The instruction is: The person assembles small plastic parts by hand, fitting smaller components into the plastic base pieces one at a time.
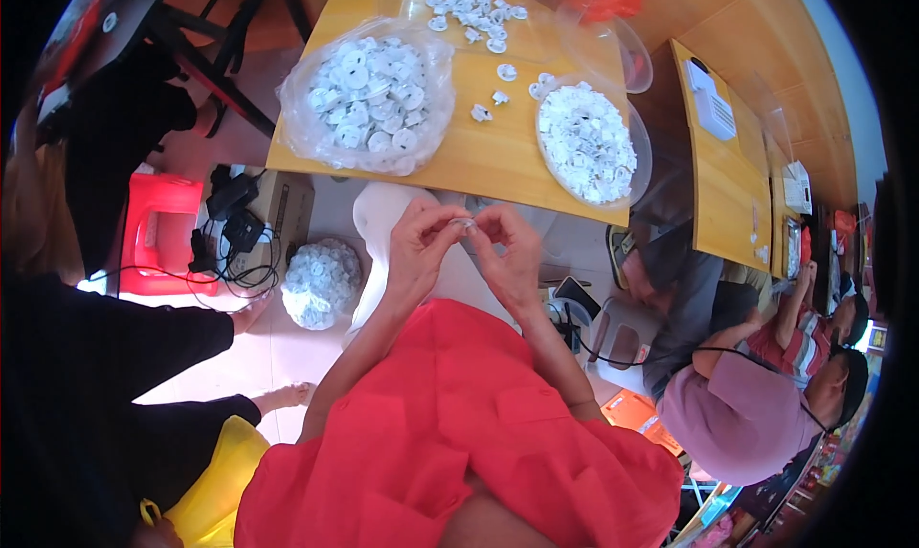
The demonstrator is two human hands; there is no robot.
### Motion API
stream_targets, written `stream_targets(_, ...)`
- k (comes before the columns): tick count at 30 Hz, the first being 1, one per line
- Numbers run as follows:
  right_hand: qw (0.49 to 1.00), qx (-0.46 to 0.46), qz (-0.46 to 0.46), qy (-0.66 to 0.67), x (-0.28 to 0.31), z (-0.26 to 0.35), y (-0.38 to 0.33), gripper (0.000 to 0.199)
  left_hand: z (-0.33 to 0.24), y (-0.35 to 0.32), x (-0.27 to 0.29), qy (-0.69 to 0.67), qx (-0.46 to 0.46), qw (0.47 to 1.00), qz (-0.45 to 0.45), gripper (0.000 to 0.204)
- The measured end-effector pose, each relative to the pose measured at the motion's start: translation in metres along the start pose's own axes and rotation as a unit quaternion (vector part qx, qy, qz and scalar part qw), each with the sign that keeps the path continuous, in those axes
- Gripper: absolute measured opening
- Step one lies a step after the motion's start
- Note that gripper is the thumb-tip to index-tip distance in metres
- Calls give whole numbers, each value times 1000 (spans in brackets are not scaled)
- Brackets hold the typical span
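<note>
My left hand (418,245) and my right hand (507,251) meet just in front of the wooden table's (498,160) near edge. Together they pinch one small white round part (463,224) between their fingertips. On the table to the left lies a clear plastic bag (369,93) full of the same white round parts. To the right stands a clear bowl (586,144) heaped with more of them. Several loose parts (474,14) are scattered at the table's far side. Red cloth (459,433) covers my lap below my forearms.
On the floor at left sit a bag of white parts (321,282), a red stool (158,232) and black cables (230,232). An empty clear bowl (617,50) stands at the far right of the table. Other people (747,395) sit at the right beside another wooden table (728,175). A person in black (86,357) is at the left.
</note>
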State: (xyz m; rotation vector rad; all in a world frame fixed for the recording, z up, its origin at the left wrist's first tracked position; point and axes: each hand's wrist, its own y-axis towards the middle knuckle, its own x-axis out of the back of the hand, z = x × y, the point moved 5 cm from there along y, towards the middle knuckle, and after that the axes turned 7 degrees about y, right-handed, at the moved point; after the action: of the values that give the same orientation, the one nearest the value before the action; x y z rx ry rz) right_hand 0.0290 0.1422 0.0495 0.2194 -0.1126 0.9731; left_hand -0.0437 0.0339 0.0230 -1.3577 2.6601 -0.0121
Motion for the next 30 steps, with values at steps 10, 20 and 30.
stream_targets(10,974,165,-39,-153,-13,-5,-8,13,-4,-1,0,81,-53,993,-60,13)
stream_targets(20,989,108,-29,-94,8,-21,2,11,-98,72,71,292,-259,891,-232,22)
stream_targets(30,961,167,-122,-184,2,-39,98,12,-37,24,30,202,-167,950,-168,21)
